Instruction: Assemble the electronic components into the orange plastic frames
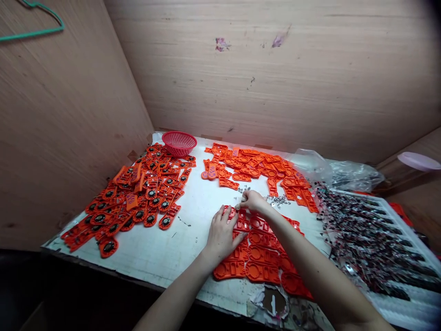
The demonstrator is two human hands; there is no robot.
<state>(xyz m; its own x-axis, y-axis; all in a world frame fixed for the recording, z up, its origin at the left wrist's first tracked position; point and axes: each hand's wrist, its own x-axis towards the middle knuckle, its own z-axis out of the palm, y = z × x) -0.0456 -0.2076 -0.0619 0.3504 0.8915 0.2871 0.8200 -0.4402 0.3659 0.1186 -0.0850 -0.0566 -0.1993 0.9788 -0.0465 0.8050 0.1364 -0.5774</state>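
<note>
Orange plastic housings (263, 270) lie side by side in rows at the front of the white table. My left hand (221, 233) rests on the left rows with its fingers spread over the housings. At the far edge of these rows, my right hand (253, 203) has its fingertips pinched together; whatever they hold is too small to make out. Small loose metal pieces (278, 201) are scattered just beyond and to the right of that hand.
Orange housings with black round parts (151, 193) are heaped at left, beside a red basket (179, 143). More plain housings (255, 163) lie at the back. A white tray (406, 232) of wired parts stands at right, near clear plastic bags (351, 174). Wooden walls (262, 82) enclose the table.
</note>
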